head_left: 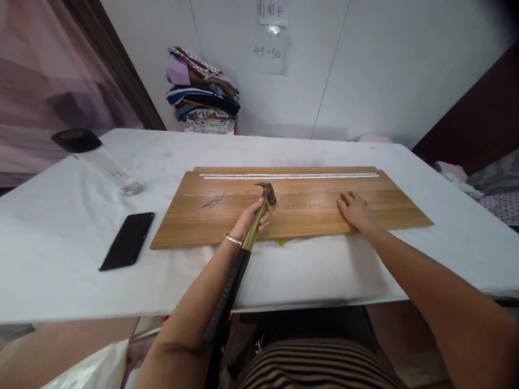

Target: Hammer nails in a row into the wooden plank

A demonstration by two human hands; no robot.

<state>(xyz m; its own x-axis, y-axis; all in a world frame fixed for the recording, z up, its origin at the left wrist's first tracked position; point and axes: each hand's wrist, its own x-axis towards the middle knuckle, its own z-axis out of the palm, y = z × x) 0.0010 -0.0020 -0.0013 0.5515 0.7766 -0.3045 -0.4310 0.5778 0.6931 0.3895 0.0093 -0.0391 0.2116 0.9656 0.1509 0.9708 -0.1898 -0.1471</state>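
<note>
A wooden board point(304, 216) lies flat on the white table point(73, 237). My left hand point(252, 219) is closed round the yellow shaft of a hammer point(259, 216), close below its rusty head point(266, 191), which rests on the board. The hammer's black grip runs back along my forearm. My right hand point(354, 209) lies flat on the board to the right, fingers spread. Between the hands a row of small dark dots point(300, 206) crosses the wood. Several loose nails point(213, 202) lie on the board's left part. A white strip point(290, 175) runs along its far edge.
A black phone point(128, 240) lies on the table left of the board. A clear bottle with a black cap point(97, 159) stands tilted at the far left. Folded clothes point(203, 92) are stacked against the wall behind. Paper notes point(271, 51) hang on the wall.
</note>
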